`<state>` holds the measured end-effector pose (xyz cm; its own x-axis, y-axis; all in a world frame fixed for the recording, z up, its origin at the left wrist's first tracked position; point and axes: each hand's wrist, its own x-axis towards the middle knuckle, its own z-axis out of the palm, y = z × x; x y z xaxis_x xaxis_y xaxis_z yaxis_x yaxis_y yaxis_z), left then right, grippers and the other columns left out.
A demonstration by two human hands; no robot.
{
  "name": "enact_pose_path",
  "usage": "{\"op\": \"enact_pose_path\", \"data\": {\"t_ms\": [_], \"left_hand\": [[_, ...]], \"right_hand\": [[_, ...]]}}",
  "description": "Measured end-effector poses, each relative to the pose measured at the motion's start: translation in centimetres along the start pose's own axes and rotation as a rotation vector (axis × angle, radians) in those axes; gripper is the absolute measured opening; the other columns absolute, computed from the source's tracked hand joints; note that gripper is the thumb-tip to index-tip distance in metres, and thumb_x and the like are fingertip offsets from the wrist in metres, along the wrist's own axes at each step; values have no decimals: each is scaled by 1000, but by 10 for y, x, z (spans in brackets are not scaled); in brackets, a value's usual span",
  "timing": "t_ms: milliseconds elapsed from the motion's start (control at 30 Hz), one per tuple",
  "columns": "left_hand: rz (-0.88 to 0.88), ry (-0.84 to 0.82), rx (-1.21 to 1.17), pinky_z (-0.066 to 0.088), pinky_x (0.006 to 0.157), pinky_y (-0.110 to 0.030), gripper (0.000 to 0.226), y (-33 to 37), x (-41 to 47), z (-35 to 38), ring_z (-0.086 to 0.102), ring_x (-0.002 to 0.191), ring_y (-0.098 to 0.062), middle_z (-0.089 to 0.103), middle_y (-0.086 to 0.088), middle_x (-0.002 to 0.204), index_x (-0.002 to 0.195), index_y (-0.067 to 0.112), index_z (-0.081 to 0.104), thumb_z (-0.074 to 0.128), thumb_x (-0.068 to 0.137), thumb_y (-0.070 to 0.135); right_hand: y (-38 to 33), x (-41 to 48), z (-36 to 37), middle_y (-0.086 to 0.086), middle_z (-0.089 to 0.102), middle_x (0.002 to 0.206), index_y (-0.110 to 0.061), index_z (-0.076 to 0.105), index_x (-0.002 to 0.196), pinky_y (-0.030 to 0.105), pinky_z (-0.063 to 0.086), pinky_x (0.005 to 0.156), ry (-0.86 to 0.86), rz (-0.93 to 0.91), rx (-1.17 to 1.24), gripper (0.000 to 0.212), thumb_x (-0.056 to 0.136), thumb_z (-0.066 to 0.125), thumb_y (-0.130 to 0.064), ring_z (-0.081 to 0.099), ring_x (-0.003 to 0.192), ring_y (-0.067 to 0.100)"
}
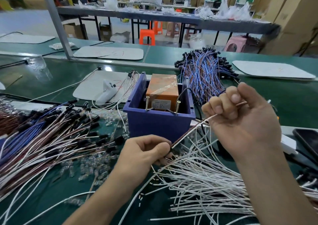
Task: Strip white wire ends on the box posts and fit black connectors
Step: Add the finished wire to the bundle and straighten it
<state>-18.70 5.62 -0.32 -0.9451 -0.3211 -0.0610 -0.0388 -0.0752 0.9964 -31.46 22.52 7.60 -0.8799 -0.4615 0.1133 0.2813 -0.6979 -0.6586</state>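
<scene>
White handheld controller (105, 94) lies on a grey mat (86, 87) with red marking, left of centre. Black phone (308, 142) at the right edge of the green bench (60, 73). Orange stool (147, 36) and pink stool (234, 44) stand beyond it. Cardboard cartons (292, 18) are stacked far right.

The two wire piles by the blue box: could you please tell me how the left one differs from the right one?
The left wire pile carries black connectors on its ends; the right wire pile shows bare ends. The left pile mixes blue, brown and white wires; the right pile looks mostly white. Both lie loose on the green bench.
</scene>
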Motion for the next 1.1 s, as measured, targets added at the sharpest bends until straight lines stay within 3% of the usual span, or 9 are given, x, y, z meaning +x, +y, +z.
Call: {"op": "enact_pose_path", "data": {"t_ms": [133, 367, 467, 600, 767, 833, 900, 967, 1100], "left_hand": [[-25, 106, -86, 53, 65, -17, 30, -4, 3, -8, 70, 68, -11, 77, -7, 79, 85, 22, 82, 86, 57, 32], [-19, 179, 78, 45, 52, -15, 17, -14, 17, -17, 57, 50, -4, 72, -1, 62, 78, 23, 82, 92, 64, 21], [10, 198, 142, 47, 51, -17, 15, -18, 17, -18, 58, 50, -6, 73, -2, 62, 77, 26, 83, 91, 68, 18], [25, 180, 179, 59, 70, -23, 24, -22, 14, -17, 75, 71, -18, 79, -2, 76, 82, 34, 84, 90, 74, 12], [30, 166, 140, 60, 72, -21, 33, -20, 13, -15, 78, 76, -19, 79, -4, 77, 86, 36, 84, 82, 82, 4], [29, 146, 83, 59, 68, -21, 28, -18, 12, -12, 77, 72, -20, 78, -9, 76, 85, 30, 84, 81, 83, 2], [31, 120, 37, 59, 63, -21, 23, -15, 11, -9, 75, 66, -20, 77, -13, 74, 84, 24, 84, 80, 84, 1], [42, 103, 28, 59, 59, -24, 19, -14, 11, -8, 72, 61, -19, 76, -15, 71, 81, 20, 84, 80, 83, 2], [83, 95, 21, 57, 54, -24, 5, -15, 9, -7, 70, 56, -19, 75, -15, 69, 78, 17, 83, 80, 81, 13]], "right_hand": [[-19, 8, -17, 0, 29, 46, -16, 55, 59, 29, 40, 57, 163, 64, -102, 23, 80, 62, -24, 37, 50, 19], [-38, 20, -54, 0, 54, 51, -13, 68, 88, 28, 46, 62, 502, 63, -617, 11, 92, 59, -9, 58, 49, 15], [-30, 20, -53, -5, 71, 77, -18, 70, 113, 27, 51, 66, 635, -179, -1120, 34, 81, 72, -7, 67, 68, 13], [-21, 9, -38, -17, 61, 114, -33, 41, 146, 35, 52, 87, 668, -668, -1469, 82, 75, 79, -19, 61, 97, 11], [-25, -12, -7, -7, 67, 122, -27, 70, 113, 33, 42, 102, 608, -1046, -1694, 34, 80, 66, -24, 61, 115, 20], [-24, -21, -1, -14, 74, 91, -29, 76, 90, 20, 49, 76, 298, -866, -1677, 15, 84, 71, -17, 69, 84, 6], [-6, -32, 3, -16, 74, 71, -27, 80, 88, 6, 42, 57, -33, -411, -1602, 17, 83, 76, -11, 64, 60, -2], [26, -44, -3, -19, 76, 80, -30, 82, 99, 5, 45, 61, -238, -63, -1624, 21, 85, 76, -17, 66, 67, -7], [73, -59, -21, -21, 74, 90, -34, 78, 105, 4, 44, 76, -170, -71, -1602, 22, 91, 70, -19, 65, 88, -7]]}}
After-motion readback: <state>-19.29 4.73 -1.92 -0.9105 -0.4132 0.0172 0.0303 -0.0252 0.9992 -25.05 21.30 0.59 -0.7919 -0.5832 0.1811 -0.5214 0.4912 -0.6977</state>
